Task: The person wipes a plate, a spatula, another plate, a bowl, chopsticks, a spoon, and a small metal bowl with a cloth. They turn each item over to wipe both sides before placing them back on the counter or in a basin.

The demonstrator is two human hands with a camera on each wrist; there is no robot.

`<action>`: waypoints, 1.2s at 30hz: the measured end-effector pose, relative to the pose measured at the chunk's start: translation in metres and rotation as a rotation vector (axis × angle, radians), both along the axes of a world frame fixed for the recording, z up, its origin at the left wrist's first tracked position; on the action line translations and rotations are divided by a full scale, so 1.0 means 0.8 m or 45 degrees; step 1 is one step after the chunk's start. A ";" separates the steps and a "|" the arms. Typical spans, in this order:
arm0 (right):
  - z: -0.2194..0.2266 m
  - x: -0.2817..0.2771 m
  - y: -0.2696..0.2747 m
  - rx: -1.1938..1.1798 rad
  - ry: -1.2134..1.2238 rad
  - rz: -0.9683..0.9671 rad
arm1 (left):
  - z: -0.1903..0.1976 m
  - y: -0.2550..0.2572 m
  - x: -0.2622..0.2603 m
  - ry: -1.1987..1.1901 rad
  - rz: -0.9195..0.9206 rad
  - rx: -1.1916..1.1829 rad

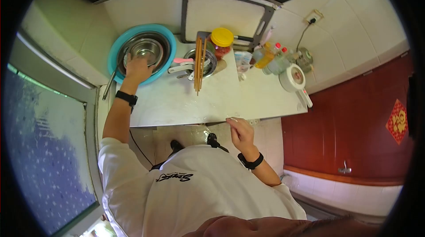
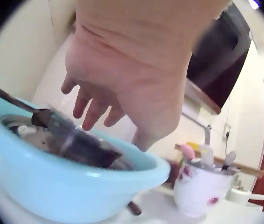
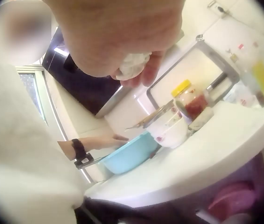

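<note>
The left hand (image 1: pixel 138 69) reaches over a light-blue basin (image 1: pixel 171 44) holding nested steel bowls (image 1: pixel 150 47). In the left wrist view, the left hand (image 2: pixel 127 79) has its fingers spread loosely above the basin (image 2: pixel 66 182), with no object in them; a dark metal utensil (image 2: pixel 78 140) lies across the basin below. Near the counter's front edge is the right hand (image 1: pixel 242 135), fingers bent. The right wrist view shows the right hand (image 3: pixel 118 37) holding a crumpled white thing (image 3: pixel 134 64), partly hidden by the palm.
Right of the basin are a flowered cup (image 2: pixel 199 189) and chopsticks (image 1: pixel 199 66). A yellow-lidded jar (image 1: pixel 222 38) stands by a cutting board (image 1: pixel 226 15) leaning on the wall. Bottles (image 1: pixel 276 62) and a white appliance (image 1: pixel 292 78) occupy the right end. The counter's front edge (image 1: pixel 177 124) faces the person.
</note>
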State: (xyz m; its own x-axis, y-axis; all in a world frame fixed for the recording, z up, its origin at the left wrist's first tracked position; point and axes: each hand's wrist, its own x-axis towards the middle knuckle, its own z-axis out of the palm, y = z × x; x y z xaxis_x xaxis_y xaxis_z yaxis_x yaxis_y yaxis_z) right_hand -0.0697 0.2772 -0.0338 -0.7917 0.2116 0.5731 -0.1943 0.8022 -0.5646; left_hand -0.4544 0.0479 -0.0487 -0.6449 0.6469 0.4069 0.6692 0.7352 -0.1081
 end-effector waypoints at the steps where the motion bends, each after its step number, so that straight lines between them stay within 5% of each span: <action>1: -0.001 0.006 0.000 -0.002 -0.013 -0.030 | 0.009 0.001 0.007 0.291 -0.068 0.194; 4: -0.003 0.011 0.006 0.016 -0.061 -0.098 | 0.046 0.040 0.032 -0.152 -0.139 0.631; 5: -0.003 0.011 0.008 0.018 -0.070 -0.111 | 0.062 0.057 0.049 -0.163 -0.149 0.634; 7: -0.008 0.005 0.015 0.021 -0.028 -0.082 | 0.089 0.097 0.087 -0.655 -0.106 0.415; 14: -0.021 -0.039 0.064 -0.027 0.095 0.119 | 0.063 0.203 0.125 -0.608 0.092 -0.149; 18: -0.044 -0.079 0.114 -0.437 -0.136 0.115 | 0.047 0.224 0.116 -0.785 0.280 -0.189; 22: -0.041 -0.141 0.147 -0.601 -0.466 0.069 | 0.027 0.208 0.106 -0.706 0.326 -0.012; 30: -0.061 -0.216 0.142 -0.901 -0.362 0.245 | 0.069 0.063 0.081 -0.452 0.477 0.669; 34: -0.075 -0.199 0.144 -0.927 -0.571 0.170 | 0.056 0.002 0.040 -0.561 0.652 0.392; 36: -0.083 -0.186 0.144 -0.917 -0.465 0.165 | 0.036 -0.006 0.027 -0.542 0.553 0.310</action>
State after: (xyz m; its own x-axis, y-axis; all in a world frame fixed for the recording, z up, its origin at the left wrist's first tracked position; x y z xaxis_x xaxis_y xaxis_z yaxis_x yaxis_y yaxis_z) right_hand -0.2187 0.3921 -0.0998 -0.9456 0.3236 0.0332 0.0351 0.2027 -0.9786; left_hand -0.4328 0.0428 -0.0196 -0.9637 0.2131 0.1607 0.2538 0.9181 0.3045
